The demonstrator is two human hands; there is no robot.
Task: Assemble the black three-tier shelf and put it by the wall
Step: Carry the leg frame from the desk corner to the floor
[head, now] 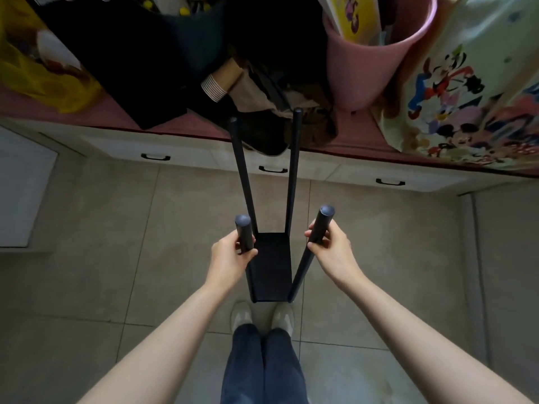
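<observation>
just past the shoes (242, 316), the black shelf (269, 269) stands on the floor (140, 228), only 1 tier fitted low between 4 poles (293, 170); left grip (229, 258) and right grip (334, 250) each close round 1 of the near 2; 2 tiers and the move to the wall seem left

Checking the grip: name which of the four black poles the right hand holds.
The near right pole, which the right hand grips below its cap. The left hand holds the near left pole; the far poles stand untouched.
</observation>
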